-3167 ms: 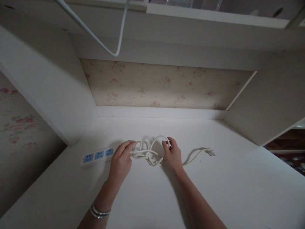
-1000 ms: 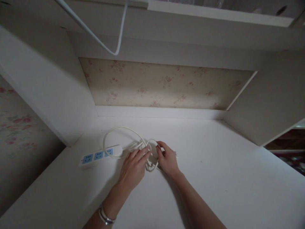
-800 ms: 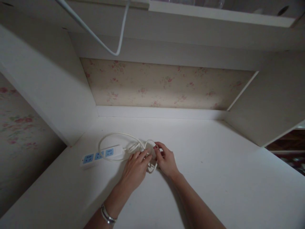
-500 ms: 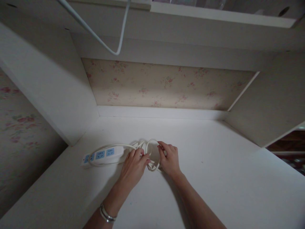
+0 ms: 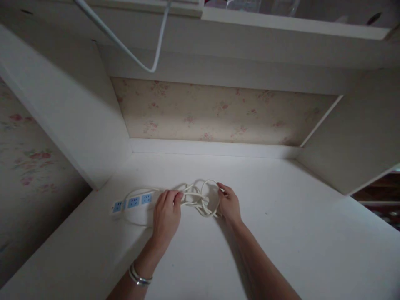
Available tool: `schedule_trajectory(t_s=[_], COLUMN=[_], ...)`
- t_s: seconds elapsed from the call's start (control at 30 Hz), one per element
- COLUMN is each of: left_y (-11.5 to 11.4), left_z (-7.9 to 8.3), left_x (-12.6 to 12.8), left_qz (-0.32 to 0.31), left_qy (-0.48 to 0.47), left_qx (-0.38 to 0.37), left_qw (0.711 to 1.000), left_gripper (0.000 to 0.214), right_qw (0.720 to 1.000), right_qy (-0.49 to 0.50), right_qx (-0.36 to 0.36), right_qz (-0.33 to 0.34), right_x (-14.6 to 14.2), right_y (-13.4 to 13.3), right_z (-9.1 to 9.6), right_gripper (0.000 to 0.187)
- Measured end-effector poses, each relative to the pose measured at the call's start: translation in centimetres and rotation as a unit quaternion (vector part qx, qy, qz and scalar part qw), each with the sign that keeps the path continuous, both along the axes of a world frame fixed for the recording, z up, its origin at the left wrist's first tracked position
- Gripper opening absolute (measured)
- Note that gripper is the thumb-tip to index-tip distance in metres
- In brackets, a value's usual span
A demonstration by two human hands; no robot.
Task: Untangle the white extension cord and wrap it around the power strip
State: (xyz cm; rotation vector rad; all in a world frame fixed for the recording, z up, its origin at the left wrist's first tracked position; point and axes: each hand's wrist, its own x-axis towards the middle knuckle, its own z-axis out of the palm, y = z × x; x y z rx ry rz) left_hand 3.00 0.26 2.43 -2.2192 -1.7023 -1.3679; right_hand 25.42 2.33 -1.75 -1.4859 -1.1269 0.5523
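**Hands pull apart, cord bundle stretched between them**

The wide loop that arched behind the strip a second ago is down now, lying low around it, and the two hands have drawn away from each other. The plug that trailed out to the right a few seconds back is no longer out on the desk [image 5: 296, 233].

Nearest the camera, a bracelet [image 5: 139, 277] sits on the left wrist. Up from it, the left hand [image 5: 167, 212] lies palm-down with its fingers curled, the fingertips closed on the strands at the left end of the cord bundle [image 5: 198, 198]. The right hand [image 5: 230, 205] is half-closed too, thumb and fingers gripping the round loop at the bundle's right end. The bundle rests on the desk between them, touching both.

Just left of it lies the power strip [image 5: 133, 202], blue sockets up, with the cord's slack ringed about it.

Here is the risk as I read it. The strands cross loosely, so an uneven pull could cinch them into a snag or let a coil slip free and spill. That ring of slack could also catch the strip's end and drag it along the desk.

Further back are the floral back panel [image 5: 218, 112] and, overhead, a separate white cable [image 5: 125, 47], well clear of the hands.
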Motion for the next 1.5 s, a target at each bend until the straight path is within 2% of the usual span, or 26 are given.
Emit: schedule_trajectory(t_s=[0.1, 0.23, 0.37, 0.53, 0.63, 0.77, 0.83, 0.9, 0.97, 1.03, 1.13, 1.23, 1.3, 1.37, 1.5], left_y=[-0.2, -0.5, -0.7, -0.8, -0.8, -0.9, -0.8, -0.8, -0.7, -0.7, -1.0, -1.7, -2.1, -2.3, -2.1], left_z=[-0.3, -0.5, -0.3, 0.1, 0.3, 0.1, 0.0, 0.2, 0.5, 0.8, 0.7, 0.1, -0.2, -0.4, -0.5], left_x=[0.1, 0.3, 0.5, 0.5, 0.4, 0.6, 0.9, 1.2, 1.4, 1.6, 1.7, 1.8, 1.9, 2.0, 2.0], left_qz=[0.037, 0.048, 0.012, 0.011, 0.023, -0.002, -0.018, -0.053, -0.111, -0.171, -0.223, -0.244, -0.25, -0.257, -0.289], left_qy=[0.01, 0.025, -0.007, -0.084, -0.131, -0.187, -0.255, -0.352, -0.43, -0.458, -0.429, -0.344, -0.276, -0.218, -0.133], left_qx=[-0.01, -0.005, 0.0, -0.034, -0.043, -0.051, -0.073, -0.089, -0.08, -0.065, -0.082, -0.13, -0.145, -0.142, -0.135], left_qw=[0.999, 0.999, 1.0, 0.996, 0.99, 0.981, 0.964, 0.93, 0.892, 0.87, 0.871, 0.897, 0.917, 0.931, 0.939], left_gripper=[0.024, 0.023, 0.025, 0.028, 0.028, 0.027, 0.026, 0.025, 0.024, 0.022, 0.021, 0.023, 0.026, 0.027, 0.026], right_qw=[1.0, 0.999, 0.991, 0.986, 0.985, 0.973, 0.97, 0.965, 0.955, 0.942, 0.921, 0.905, 0.904, 0.915, 0.947], right_qy=[-0.03, -0.04, -0.096, -0.101, -0.132, -0.209, -0.223, -0.244, -0.28, -0.312, -0.344, -0.366, -0.359, -0.316, -0.128], right_qx=[0.006, 0.02, 0.059, 0.022, 0.025, 0.092, 0.097, 0.084, 0.086, 0.114, 0.166, 0.176, 0.165, 0.156, 0.143], right_qz=[-0.007, -0.023, 0.068, 0.132, 0.11, 0.028, 0.03, 0.044, 0.047, 0.048, 0.081, 0.128, 0.162, 0.198, 0.257], right_x=[0.2, 0.1, -1.2, -2.5, -2.4, -2.3, -2.2, -2.2, -2.2, -2.5, -3.5, -4.6, -5.1, -5.2, -4.7], right_y=[0.0, -0.4, -0.9, -1.1, -1.2, -1.6, -1.8, -1.9, -2.1, -2.5, -3.6, -4.7, -5.1, -5.1, -4.7], right_z=[-0.3, 0.5, 1.4, 1.0, 1.3, 1.8, 1.9, 1.9, 2.1, 2.5, 3.4, 4.3, 4.5, 4.4, 3.9], right_gripper=[0.037, 0.037, 0.034, 0.033, 0.032, 0.027, 0.025, 0.022, 0.021, 0.021, 0.019, 0.019, 0.02, 0.022, 0.038])
